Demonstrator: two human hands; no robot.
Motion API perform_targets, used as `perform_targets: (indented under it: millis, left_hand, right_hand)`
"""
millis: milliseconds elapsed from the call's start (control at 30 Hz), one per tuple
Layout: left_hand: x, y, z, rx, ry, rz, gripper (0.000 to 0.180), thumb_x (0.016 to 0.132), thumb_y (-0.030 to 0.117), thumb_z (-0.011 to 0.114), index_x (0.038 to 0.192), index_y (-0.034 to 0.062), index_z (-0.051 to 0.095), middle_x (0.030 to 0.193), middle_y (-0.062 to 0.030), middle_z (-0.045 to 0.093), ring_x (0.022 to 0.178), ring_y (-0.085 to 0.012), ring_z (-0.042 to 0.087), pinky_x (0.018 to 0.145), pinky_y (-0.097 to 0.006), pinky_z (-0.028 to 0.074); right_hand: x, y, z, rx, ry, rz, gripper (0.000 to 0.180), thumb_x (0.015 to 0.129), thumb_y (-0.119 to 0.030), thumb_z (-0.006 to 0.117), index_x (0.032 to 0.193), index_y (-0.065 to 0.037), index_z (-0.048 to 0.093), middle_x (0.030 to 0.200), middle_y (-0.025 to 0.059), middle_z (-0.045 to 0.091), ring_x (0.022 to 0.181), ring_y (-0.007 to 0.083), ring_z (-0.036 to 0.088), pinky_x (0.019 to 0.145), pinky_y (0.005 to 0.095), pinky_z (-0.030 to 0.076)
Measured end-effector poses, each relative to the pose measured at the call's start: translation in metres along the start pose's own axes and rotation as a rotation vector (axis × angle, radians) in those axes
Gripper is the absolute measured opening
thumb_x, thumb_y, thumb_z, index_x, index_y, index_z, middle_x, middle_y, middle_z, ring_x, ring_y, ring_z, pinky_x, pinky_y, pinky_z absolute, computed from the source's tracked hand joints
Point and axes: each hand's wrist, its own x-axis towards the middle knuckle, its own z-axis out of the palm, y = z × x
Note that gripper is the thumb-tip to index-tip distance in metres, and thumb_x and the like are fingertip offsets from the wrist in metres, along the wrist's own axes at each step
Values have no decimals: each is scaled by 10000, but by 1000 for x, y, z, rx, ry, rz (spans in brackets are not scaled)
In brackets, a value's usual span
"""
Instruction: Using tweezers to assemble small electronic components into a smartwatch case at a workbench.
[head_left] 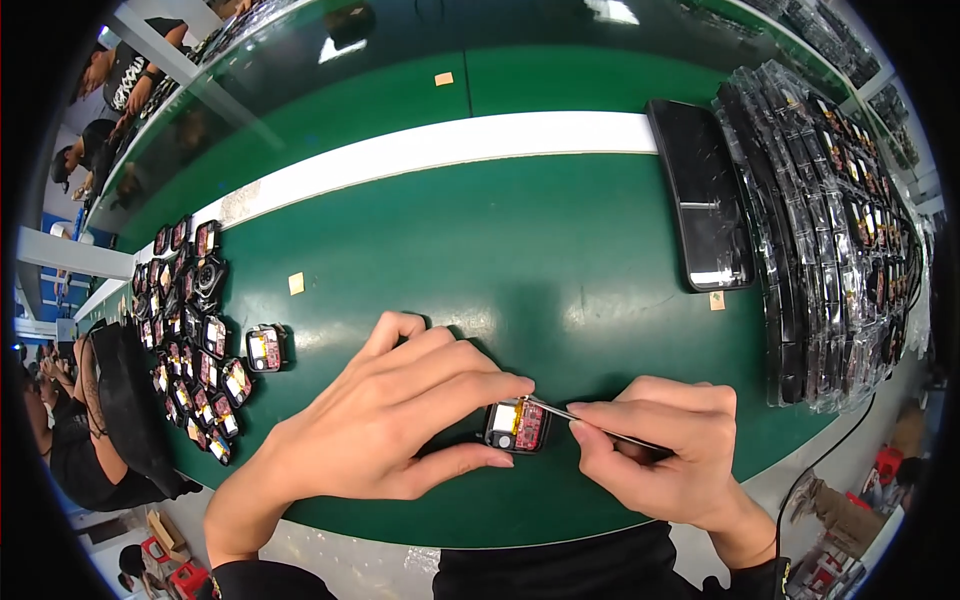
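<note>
An opened smartwatch case (519,426) lies on the green table (420,240) in front of me, showing a white block, a yellow strip and a red circuit board inside a black frame. My left hand (390,415) grips it, index fingertip at its upper edge and thumb by its lower left side. Pinched between thumb and fingers of my right hand (668,440) are thin metal tweezers (608,430). Their tip reaches the upper edge of the case, near my left index fingertip. A similar case (266,348) sits alone to the left of my left hand.
Several more opened watch cases (190,340) cluster at the table's left. On the right stands a tall stack of clear plastic trays (815,250) holding parts, beside a black tray (708,200). A white strip (440,143) crosses behind. Other people (130,80) are at far left.
</note>
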Motion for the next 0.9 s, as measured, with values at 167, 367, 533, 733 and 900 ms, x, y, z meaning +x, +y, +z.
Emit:
perform_targets:
  millis: [167, 367, 533, 733, 900]
  left_hand:
    - [2, 0, 1, 8, -5, -10, 599, 796, 319, 973, 1307, 61, 797, 1066, -39, 760, 918, -233, 648, 910, -383, 387]
    - [3, 0, -1, 7, 4, 7, 615, 801, 331, 971, 1317, 48, 791, 1051, -52, 763, 917, -238, 655, 897, -386, 391]
    - [4, 3, 0, -13, 12, -32, 574, 807, 319, 977, 1272, 41, 787, 1049, -67, 779, 908, -245, 669, 895, -391, 398]
    - [5, 4, 1, -8, 28, -41, 522, 813, 318, 978, 1218, 50, 788, 1058, -77, 795, 902, -248, 680, 891, -387, 405]
    - [5, 2, 0, -7, 36, -23, 534, 806, 315, 981, 1226, 48, 789, 1047, -66, 793, 899, -247, 678, 885, -387, 406]
  right_hand:
    - [1, 0, 2, -61, -5, -27, 186, 803, 44, 877, 980, 3, 836, 668, 4, 623, 446, 85, 489, 408, 274, 345]
    - [1, 1, 4, -59, 26, -42, 188, 800, 37, 879, 980, 3, 835, 665, 2, 607, 459, 98, 500, 414, 282, 354]
    - [-1, 0, 1, -104, 44, -76, 231, 788, 27, 888, 1013, 4, 839, 679, 1, 609, 468, 115, 518, 424, 282, 380]
    - [-5, 5, 8, -179, 116, -199, 283, 776, 39, 891, 1052, -2, 844, 688, -11, 566, 485, 115, 518, 434, 289, 401]
    - [-5, 7, 12, -204, 106, -232, 299, 780, 50, 893, 1071, 2, 843, 687, -12, 540, 493, 115, 517, 438, 295, 403]
